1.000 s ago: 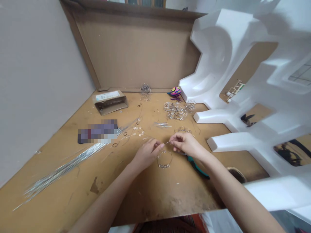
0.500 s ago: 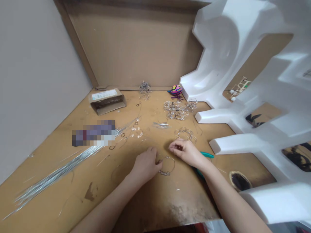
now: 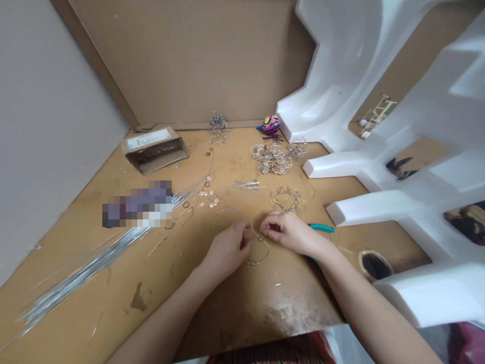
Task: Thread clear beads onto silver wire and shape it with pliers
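Observation:
A thin wire ring strung with clear beads (image 3: 251,263) is pinched at its left side by my left hand (image 3: 229,247). One bead sits higher up, near where the wire ends meet, and several more are gathered at the bottom. My right hand (image 3: 290,233) is just right of the ring's top, thumb and fingertips closed together. Whatever is between those fingertips is too small to make out. Teal-handled pliers (image 3: 321,228) lie partly hidden beneath my right wrist. Beyond that hand rests a beaded wire wreath (image 3: 288,198).
Loose clear beads (image 3: 209,198), short wire pieces (image 3: 248,185) and a long wire bundle (image 3: 87,270) lie leftward. Finished-looking beaded wire rings (image 3: 271,157) are piled farther back. An open cardboard box (image 3: 155,149) stands back left; white moulded foam (image 3: 356,212) borders the right.
My left hand has moved up slightly toward my right hand, bringing the beaded ring with it. Both hands are closer together. The camera view has shifted a little.

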Tool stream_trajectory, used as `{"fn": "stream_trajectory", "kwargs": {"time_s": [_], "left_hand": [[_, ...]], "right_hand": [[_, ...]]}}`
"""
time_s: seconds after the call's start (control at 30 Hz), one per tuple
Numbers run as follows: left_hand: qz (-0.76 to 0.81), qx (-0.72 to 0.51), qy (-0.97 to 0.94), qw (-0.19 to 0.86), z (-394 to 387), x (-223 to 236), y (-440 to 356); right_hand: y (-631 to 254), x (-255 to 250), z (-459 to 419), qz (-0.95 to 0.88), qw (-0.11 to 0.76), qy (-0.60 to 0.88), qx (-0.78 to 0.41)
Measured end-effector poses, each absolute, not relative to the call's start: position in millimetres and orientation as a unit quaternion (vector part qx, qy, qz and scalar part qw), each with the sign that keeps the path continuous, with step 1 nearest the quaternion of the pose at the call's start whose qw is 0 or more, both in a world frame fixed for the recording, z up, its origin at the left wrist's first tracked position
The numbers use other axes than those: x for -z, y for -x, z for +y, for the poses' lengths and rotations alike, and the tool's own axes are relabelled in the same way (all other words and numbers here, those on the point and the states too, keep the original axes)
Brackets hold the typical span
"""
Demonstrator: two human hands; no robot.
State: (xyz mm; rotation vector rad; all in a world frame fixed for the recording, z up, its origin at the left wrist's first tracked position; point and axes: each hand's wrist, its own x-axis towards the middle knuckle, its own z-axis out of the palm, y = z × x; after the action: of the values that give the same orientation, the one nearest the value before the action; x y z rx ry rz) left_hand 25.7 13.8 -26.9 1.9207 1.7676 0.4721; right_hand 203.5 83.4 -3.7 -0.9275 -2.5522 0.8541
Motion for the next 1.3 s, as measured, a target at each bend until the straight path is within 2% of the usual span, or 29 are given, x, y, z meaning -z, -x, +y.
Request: {"fn": "stream_trajectory", "kwargs": {"time_s": [0.23,0.37,0.5,0.7,0.9,0.97,1.13,1.3], "left_hand": [[0.631,-0.201,-0.716,0.223,11,23,-26],[0.587,-0.266,-0.731,0.224,8,14,-24],[0.564,-0.338,-0.694,0.292,5,5,-21],[0.566,-0.315,-0.637,0.418,3,2,-20],[0.565,-0.394,-0.58,0.434,6,2,-18],[0.565,-0.449,-0.538,0.435,8,3,-15],[0.565,-0.554,-0.427,0.438,13,10,-9],[0.553,-0.569,-0.415,0.445,14,11,-8]], "right_hand": [[-205,0,83,-0.865,0.143,0.333,-0.346],[-204,-3,82,-0.829,0.164,0.339,-0.414],[-203,-5,81,-0.785,0.182,0.321,-0.497],[-199,-6,78,-0.743,0.208,0.305,-0.558],[-197,-6,79,-0.688,0.27,0.369,-0.564],[-197,-7,79,-0.674,0.252,0.364,-0.592],[-196,-5,75,-0.708,0.132,0.315,-0.618],[-192,4,76,-0.676,0.175,0.326,-0.637]]}}
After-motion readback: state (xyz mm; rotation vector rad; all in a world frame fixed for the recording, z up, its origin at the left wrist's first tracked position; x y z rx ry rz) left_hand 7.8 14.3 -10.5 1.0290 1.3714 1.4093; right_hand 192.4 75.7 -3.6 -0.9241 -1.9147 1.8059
